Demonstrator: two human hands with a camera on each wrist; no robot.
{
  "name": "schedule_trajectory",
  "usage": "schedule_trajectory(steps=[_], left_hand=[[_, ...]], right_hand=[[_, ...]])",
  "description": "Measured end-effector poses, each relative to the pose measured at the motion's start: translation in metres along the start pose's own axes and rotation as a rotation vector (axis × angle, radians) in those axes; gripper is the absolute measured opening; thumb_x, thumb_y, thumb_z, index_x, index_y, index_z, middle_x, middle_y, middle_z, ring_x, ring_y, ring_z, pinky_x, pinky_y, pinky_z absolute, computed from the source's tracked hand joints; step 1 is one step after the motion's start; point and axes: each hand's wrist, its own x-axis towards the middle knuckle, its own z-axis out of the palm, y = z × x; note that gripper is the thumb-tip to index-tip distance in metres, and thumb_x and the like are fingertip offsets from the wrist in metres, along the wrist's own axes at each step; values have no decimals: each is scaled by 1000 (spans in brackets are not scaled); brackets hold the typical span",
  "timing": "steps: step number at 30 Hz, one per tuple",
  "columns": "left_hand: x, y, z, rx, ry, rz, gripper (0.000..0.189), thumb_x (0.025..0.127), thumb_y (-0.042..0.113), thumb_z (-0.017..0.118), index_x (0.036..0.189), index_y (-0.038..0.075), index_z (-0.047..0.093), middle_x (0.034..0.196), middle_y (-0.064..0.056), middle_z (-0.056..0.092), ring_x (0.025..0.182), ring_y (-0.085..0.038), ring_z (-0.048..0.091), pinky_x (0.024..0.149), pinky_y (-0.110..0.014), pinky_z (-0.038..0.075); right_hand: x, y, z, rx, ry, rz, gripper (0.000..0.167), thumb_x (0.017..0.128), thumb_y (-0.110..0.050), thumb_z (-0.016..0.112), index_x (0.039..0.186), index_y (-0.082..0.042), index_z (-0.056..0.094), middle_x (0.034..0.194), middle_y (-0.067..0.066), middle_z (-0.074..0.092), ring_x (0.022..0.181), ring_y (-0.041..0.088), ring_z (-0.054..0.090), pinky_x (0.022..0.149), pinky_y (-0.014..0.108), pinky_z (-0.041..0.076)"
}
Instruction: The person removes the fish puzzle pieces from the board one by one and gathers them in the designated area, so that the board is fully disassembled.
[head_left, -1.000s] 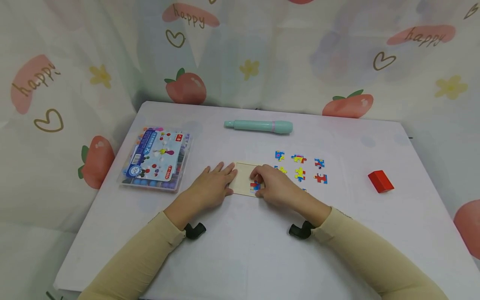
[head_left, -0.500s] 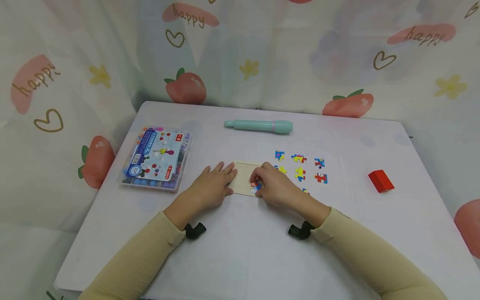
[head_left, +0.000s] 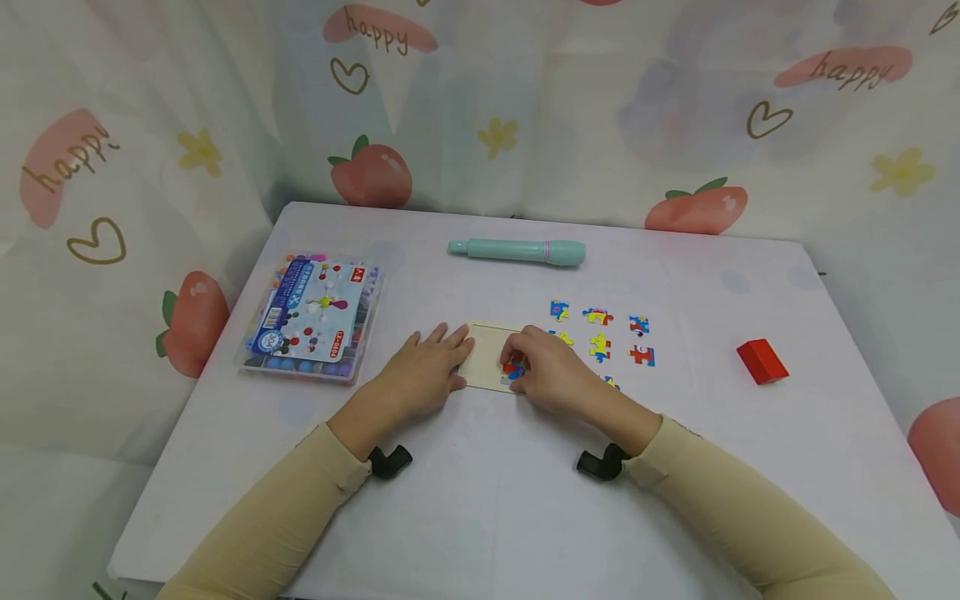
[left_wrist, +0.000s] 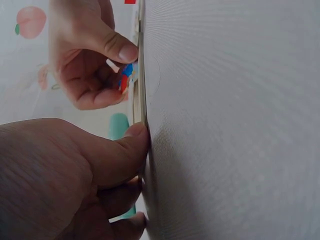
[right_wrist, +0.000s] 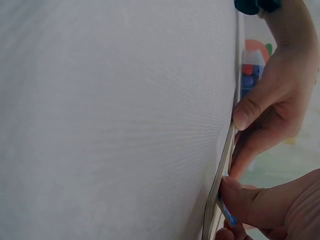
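Note:
In the head view a thin pale wooden puzzle board (head_left: 483, 354) lies flat at the middle of the table. My left hand (head_left: 423, 375) rests at its left edge with fingers spread, and the left wrist view shows that thumb (left_wrist: 135, 137) against the board's edge. Over the board's right part, my right hand (head_left: 555, 371) pinches a red and blue puzzle piece (head_left: 513, 370) between thumb and fingers. The piece stands tilted close over the board, partly hidden by those fingers. Beside the right hand lie several loose puzzle pieces (head_left: 600, 347), some partly covered by it.
A clear plastic case (head_left: 311, 321) with a printed card and colored beads stands at left. Behind the board lies a mint-green microphone-shaped stick (head_left: 517, 252). A red block (head_left: 762, 362) sits far right. Patterned curtains (head_left: 525, 108) hang behind the table.
The puzzle piece in my right fingers has changed its tilt, turning slightly over the board. My left hand has stayed in place, and the loose pieces have not moved.

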Motion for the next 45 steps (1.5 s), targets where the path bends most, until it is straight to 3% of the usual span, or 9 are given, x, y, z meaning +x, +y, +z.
schedule_trajectory(steps=[10,26,35,45], left_hand=[[-1,0,-1,-22,-4,6,69,110,39,61,170,19,34,181,1,23,169,-32,20,135,-63,21],[1,-2,1,-8,-2,1,69,110,40,61,171,21,33,181,3,22,170,-30,18,135,-62,20],[-1,-1,1,-4,-1,8,70,110,39,61,171,20,32,181,2,21,169,-31,18,135,-62,21],[0,-2,2,10,4,11,69,111,39,59,171,19,31,181,1,20,169,-31,18,135,-62,21]], right_hand=[[-1,3,-4,75,0,2,24,89,0,82,102,-19,75,101,1,66,91,19,61,81,33,53],[-3,6,-13,208,-37,54,24,92,-2,79,104,-23,81,100,0,72,92,21,65,82,34,55],[-16,24,-36,284,-73,121,23,92,0,75,106,-18,82,103,5,70,89,22,65,76,32,54],[-48,62,-68,256,-63,213,23,93,-3,75,109,-17,83,108,9,66,92,23,66,70,28,55]])
